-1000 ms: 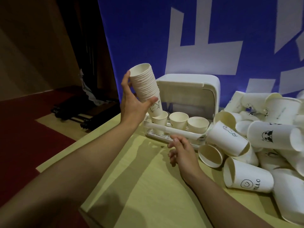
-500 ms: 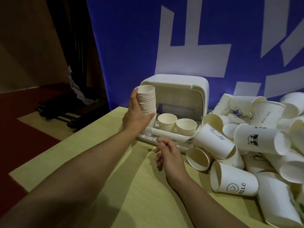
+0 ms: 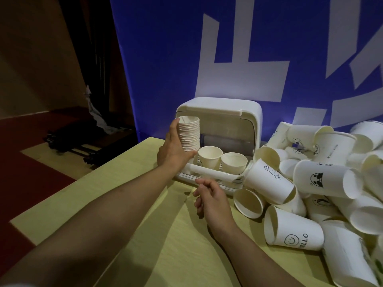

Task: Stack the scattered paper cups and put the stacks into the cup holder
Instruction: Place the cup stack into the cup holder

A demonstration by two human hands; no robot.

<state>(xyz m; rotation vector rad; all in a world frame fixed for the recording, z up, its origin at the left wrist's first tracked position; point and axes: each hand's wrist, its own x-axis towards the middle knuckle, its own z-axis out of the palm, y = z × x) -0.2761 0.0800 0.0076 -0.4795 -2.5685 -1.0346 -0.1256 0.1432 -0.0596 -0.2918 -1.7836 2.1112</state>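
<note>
left hand (image 3: 174, 151) grips the cup stack (image 3: 189, 133), upright at the left end of the cup holder (image 3: 219, 141), beside two single cups (image 3: 222, 158) standing inside. right hand (image 3: 211, 198) loosely curled, holding nothing, just before the holder's front rail. loose cups (image 3: 323, 183) piled to the right on the table (image 3: 145, 235).
</note>
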